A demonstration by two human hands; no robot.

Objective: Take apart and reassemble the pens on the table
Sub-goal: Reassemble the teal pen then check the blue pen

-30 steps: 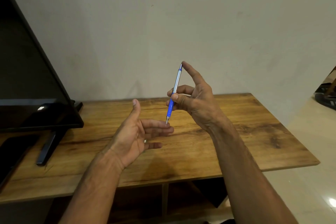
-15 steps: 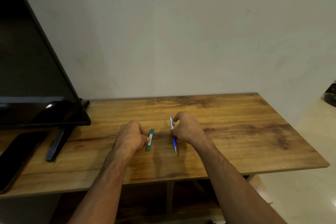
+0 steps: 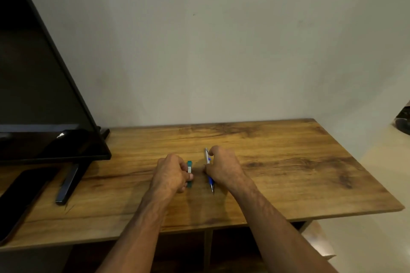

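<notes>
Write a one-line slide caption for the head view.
Left hand on a green pen, right hand on a blue pen, both pens low on the wooden table.

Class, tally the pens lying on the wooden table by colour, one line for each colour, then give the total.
Blue and silver pen: 1
Green pen: 1
Total: 2

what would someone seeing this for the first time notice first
Two bare forearms reach in from below to the middle of the wooden table. The left hand is curled on a short green pen, and the right hand on a blue and silver pen lying on the wood. A big dark screen fills the left side.
</notes>
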